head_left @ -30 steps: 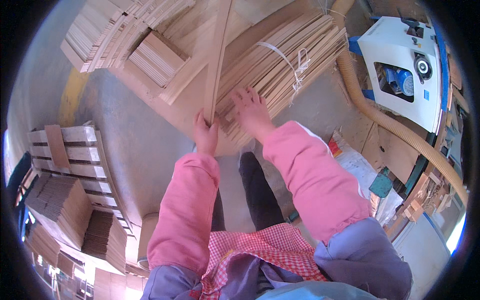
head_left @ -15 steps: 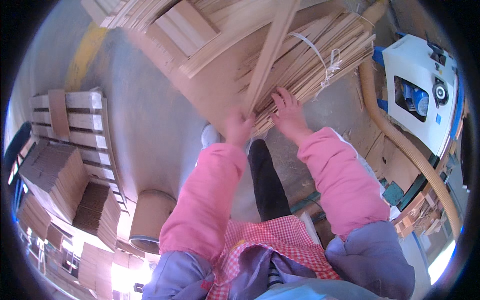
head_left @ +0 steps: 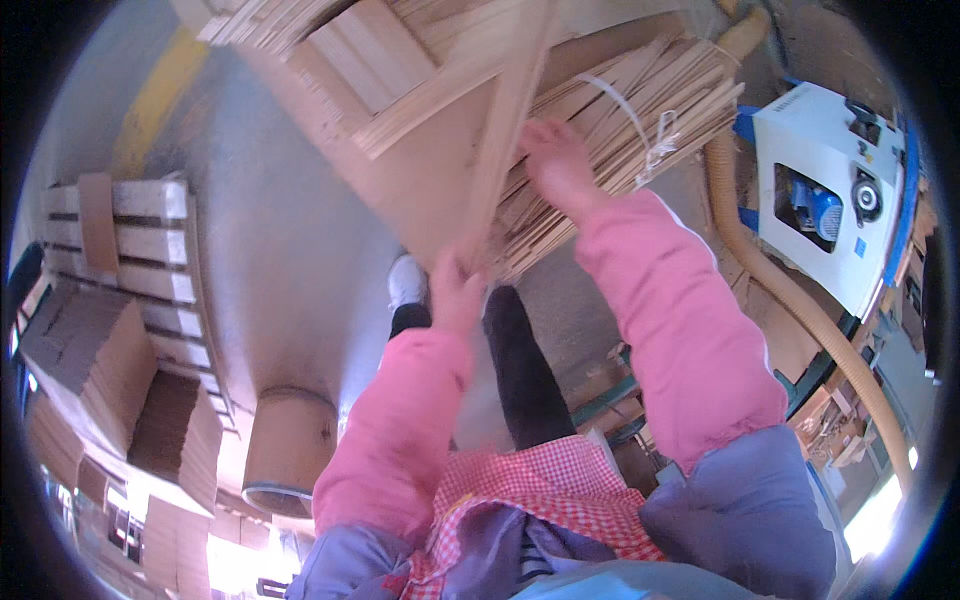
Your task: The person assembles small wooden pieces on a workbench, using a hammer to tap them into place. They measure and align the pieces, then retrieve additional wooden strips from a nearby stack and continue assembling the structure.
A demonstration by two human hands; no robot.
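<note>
My left hand is clenched around the near end of a long wooden slat, thumb side up, right where the slat meets the lower edge of the bundle. The slat runs up and away from me, tilted a little to the right, and leaves the view at the top. My right hand lies on top of the bundle with the fingers spread flat on the strips; I cannot tell whether it grips any of them or only presses down.

The bundle is a thick sheaf of thin wood strips, tied with a white strap that crosses it to the right of my right hand. It lies just beside the slat, on its right. To the left of the slat I see flat boards stacked at an angle, over a grey floor.

Below the hands I see pink sleeves, a red checked apron and one white shoe on the floor just left of my left hand.

On the right stands a white and blue machine, with a tan hose curving down past it. On the left sit a pallet, brown stacks and a cardboard drum, all well apart from the hands.
</note>
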